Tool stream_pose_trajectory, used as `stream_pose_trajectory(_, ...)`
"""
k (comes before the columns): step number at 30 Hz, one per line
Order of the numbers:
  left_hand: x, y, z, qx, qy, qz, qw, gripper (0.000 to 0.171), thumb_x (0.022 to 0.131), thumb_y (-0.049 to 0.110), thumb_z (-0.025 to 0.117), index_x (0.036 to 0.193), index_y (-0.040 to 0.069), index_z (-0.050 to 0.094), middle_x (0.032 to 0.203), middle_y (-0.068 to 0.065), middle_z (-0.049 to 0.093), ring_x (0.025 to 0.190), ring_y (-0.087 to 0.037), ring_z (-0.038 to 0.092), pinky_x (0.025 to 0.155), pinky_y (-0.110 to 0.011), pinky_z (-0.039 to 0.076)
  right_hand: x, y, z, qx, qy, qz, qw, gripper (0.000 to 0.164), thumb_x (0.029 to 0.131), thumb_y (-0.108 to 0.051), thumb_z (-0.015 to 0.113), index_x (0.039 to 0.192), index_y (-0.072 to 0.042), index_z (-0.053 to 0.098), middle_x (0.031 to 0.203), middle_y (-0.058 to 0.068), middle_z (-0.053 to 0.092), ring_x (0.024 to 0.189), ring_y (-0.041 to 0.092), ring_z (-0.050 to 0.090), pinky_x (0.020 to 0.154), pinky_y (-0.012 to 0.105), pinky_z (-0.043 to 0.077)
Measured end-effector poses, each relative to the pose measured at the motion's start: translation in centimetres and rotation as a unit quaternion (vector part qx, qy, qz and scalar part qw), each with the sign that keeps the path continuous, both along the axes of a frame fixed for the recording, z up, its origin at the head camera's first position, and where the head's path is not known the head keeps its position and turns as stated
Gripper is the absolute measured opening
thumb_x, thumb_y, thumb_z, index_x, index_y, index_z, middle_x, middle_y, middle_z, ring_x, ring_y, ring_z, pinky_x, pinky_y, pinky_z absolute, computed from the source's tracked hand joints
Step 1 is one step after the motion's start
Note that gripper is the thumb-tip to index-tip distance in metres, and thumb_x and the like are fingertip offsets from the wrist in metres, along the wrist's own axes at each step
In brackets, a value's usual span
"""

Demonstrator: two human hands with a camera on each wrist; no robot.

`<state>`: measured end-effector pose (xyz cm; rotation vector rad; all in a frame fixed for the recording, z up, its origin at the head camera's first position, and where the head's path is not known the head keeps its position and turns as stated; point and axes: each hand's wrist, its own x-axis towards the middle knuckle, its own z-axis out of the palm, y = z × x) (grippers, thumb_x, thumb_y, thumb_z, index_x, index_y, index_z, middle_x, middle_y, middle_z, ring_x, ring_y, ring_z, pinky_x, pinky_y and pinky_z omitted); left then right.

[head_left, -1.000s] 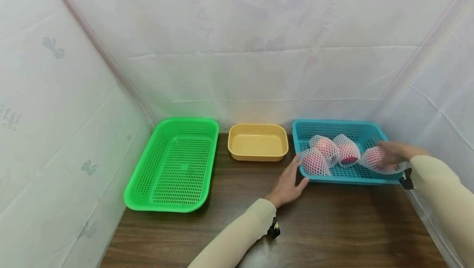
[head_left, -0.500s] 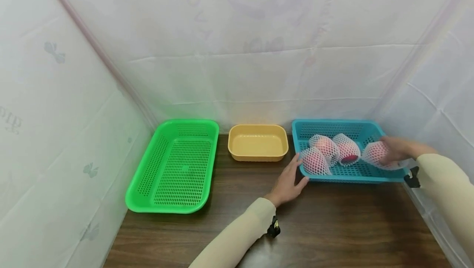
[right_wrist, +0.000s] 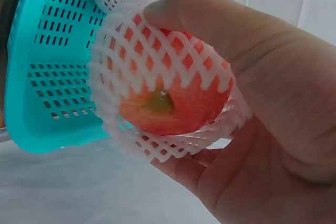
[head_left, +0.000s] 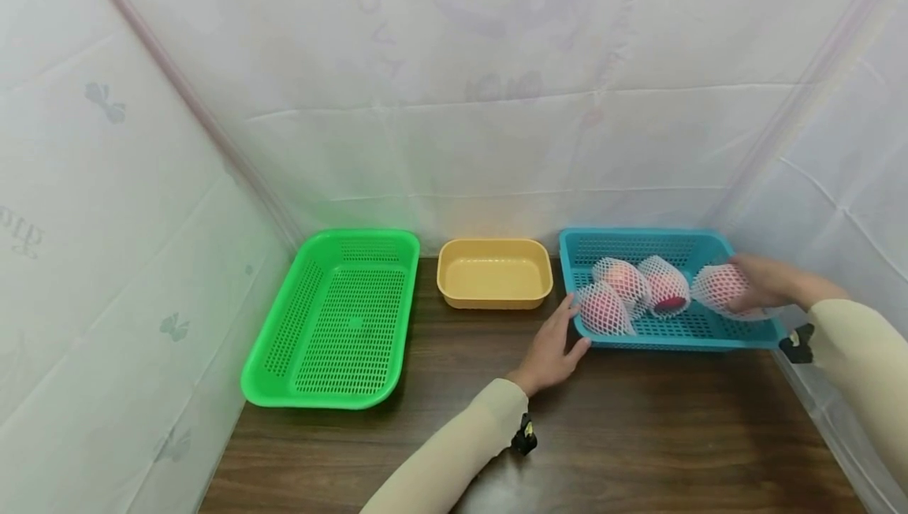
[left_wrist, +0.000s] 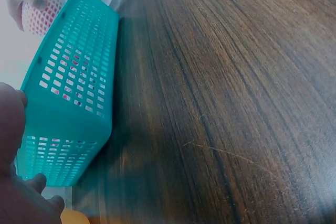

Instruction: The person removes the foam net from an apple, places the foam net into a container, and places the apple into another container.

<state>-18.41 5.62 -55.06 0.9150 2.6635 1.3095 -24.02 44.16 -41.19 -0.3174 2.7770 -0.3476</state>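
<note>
My right hand (head_left: 769, 284) grips a red apple (right_wrist: 176, 103) in a white foam net at the right end of the blue basket (head_left: 688, 343). In the right wrist view the thumb lies over the net and the fingers pass behind the apple; its stem end faces the camera. Seen from the left wrist, this apple shows above the basket's rim. Three more netted fruits, among them a front-left one (head_left: 603, 311) and a middle one (head_left: 665, 287), lie in the basket. My left hand (head_left: 549, 352) touches the basket's left front corner, fingers fairly straight, thumb apart.
A shallow yellow tray (head_left: 494, 303) stands left of the blue basket. Farther left is a large green basket (head_left: 322, 400). All stand on a dark wooden table (head_left: 603, 435). White curtains (head_left: 454, 151) close off the back and both sides.
My right hand has moved slightly right and back with the netted apple in its grip, which appears a little higher. The left hand stays at the basket's corner.
</note>
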Motion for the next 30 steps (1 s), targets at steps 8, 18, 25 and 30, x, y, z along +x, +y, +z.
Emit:
stream_pose_trajectory(8,-0.1,-0.2,0.4,0.001,-0.008,-0.006,0.9999,0.057,0.11,0.028,0.049,0.158,0.005,0.031,0.172,-0.009,0.015,0.156,-0.017,0.018,0.124,-0.038,0.022,0.0,0.0,0.0,-0.013,0.029,-0.01,0.999,0.081,0.079,-0.021,0.086,0.131,0.018,0.037,0.114,0.04,0.052,0.101,0.053,0.056,0.082,0.068,0.049)
stream_pose_trajectory(18,-0.4,-0.7,0.3,0.013,-0.001,-0.014,0.9998,0.058,0.11,0.03,0.048,0.158,0.004,0.032,0.17,-0.01,0.02,0.155,-0.018,0.021,0.123,-0.038,0.024,0.4,-0.3,-0.8,-0.015,0.063,-0.004,0.998,0.087,0.077,-0.02,0.085,0.136,0.018,0.034,0.123,0.044,0.042,0.106,0.056,0.05,0.085,0.071,0.046)
stream_pose_trajectory(25,-0.5,-1.3,0.4,0.025,-0.003,-0.004,0.9997,0.061,0.109,0.031,0.051,0.16,0.005,0.029,0.171,-0.005,0.018,0.155,-0.017,0.022,0.123,-0.039,0.025,0.6,-0.4,-1.7,-0.04,0.075,-0.004,0.996,0.085,0.078,-0.015,0.085,0.138,0.017,0.034,0.127,0.041,0.04,0.109,0.054,0.045,0.089,0.073,0.044)
stream_pose_trajectory(30,-0.6,-1.6,0.5,0.028,-0.002,-0.001,0.9996,0.064,0.108,0.032,0.053,0.161,0.006,0.027,0.172,-0.004,0.017,0.155,-0.016,0.021,0.123,-0.039,0.026,0.6,-0.6,-2.0,-0.055,0.081,-0.003,0.995,0.089,0.078,-0.017,0.087,0.14,0.016,0.033,0.127,0.041,0.042,0.111,0.054,0.046,0.089,0.073,0.044)
